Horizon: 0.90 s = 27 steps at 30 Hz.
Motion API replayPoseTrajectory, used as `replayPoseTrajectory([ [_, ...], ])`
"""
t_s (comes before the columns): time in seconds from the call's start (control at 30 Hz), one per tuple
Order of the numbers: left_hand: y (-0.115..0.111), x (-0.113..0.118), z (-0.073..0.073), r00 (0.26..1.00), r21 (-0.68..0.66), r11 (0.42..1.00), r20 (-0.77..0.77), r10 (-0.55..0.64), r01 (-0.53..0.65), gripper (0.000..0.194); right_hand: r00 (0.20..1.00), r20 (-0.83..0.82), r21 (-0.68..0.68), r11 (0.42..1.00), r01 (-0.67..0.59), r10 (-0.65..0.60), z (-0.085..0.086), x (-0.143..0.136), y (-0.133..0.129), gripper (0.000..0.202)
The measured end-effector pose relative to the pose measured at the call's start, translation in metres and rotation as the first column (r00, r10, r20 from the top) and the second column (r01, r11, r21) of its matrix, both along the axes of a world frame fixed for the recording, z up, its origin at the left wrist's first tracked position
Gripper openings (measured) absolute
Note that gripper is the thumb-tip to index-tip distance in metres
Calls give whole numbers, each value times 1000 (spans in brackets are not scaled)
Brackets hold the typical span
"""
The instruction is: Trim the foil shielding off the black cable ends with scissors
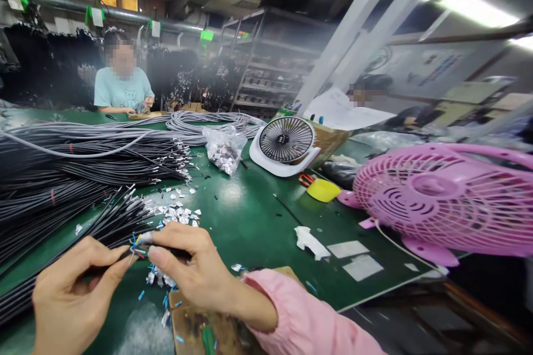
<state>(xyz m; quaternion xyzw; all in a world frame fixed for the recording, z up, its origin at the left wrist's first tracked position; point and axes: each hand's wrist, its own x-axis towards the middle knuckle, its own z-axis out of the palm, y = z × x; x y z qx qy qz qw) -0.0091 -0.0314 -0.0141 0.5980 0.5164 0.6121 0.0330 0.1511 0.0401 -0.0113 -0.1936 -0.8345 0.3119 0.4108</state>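
My left hand (pixel 77 291) pinches a black cable close to its stripped end. Thin coloured wires (pixel 136 241), blue, yellow, red and white among them, fan out from that end. My right hand (pixel 194 266) meets them from the other side, thumb and index fingertip closed in at the wires. A greyish covering wraps the index fingertip. Something dark shows under the right palm, too hidden to name. Beside the hands lies a bundle of black cables (pixel 120 216) with stripped ends. Scraps of silver foil (pixel 177 213) and blue bits are scattered just beyond my fingers.
A worn wooden board (pixel 187 321) with a green-handled item lies below my right wrist. Farther off are grey cable coils (pixel 208 119), a plastic bag (pixel 225 150), a white fan (pixel 285 141) and a pink fan (pixel 437 194). A co-worker (pixel 124 86) sits across the table.
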Motion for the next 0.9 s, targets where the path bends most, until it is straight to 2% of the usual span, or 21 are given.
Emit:
replayPoseTrajectory([
  [0.23, -1, 2, -6, 998, 12, 998, -20, 55, -55, 6, 1000, 18, 17, 1000, -10, 10, -2, 0, 1, 35],
  [0.37, -1, 2, -5, 999, -157, 987, 37, 30, -24, 18, 998, -20, 45, 997, 69, -68, -2, -1, 0, 33],
  [0.47, -1, -2, -7, 997, -273, 961, 69, -25, 43, 30, 995, -34, 70, 993, 97, -95, -1, -1, -1, 34],
  [0.57, 1, -6, -7, 984, -357, 920, 135, -119, 160, 43, 992, -15, 74, 989, 125, -124, -2, 0, -1, 34],
  [0.7, 5, -8, 3, 957, -416, 869, 223, -188, 268, 50, 993, -76, 19, 995, 96, -95, -3, 1, 2, 27],
  [0.8, 5, -7, 9, 972, -381, 903, 198, -129, 198, 38, 981, -186, -92, 995, 39, -55, -3, 0, 2, 18],
  [0.9, 1, -1, 7, 977, -354, 931, 211, -16, 91, 32, 971, -235, -124, 992, 14, -43, -2, -1, 0, 15],
])
